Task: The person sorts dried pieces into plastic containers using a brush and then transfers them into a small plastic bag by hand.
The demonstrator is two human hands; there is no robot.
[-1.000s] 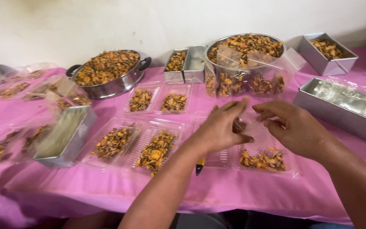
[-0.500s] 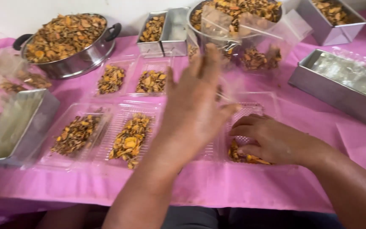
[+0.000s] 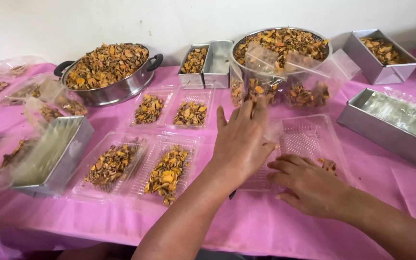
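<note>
Looking down from the head camera: four clear trays hold dried orange slices; the open clear tray (image 3: 309,139) under the hands holds only a few pieces. It lies on the pink surface (image 3: 266,226), long axis pointing away. The left hand (image 3: 240,142) hovers, fingers spread, holding nothing. The right hand (image 3: 309,185) rests flat on its near edge.

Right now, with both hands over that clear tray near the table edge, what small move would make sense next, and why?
Probably spread the dried orange slices flat: the right hand lies on them in the clear tray, whose far part is bare, while the left hand hovers open above it.
</note>
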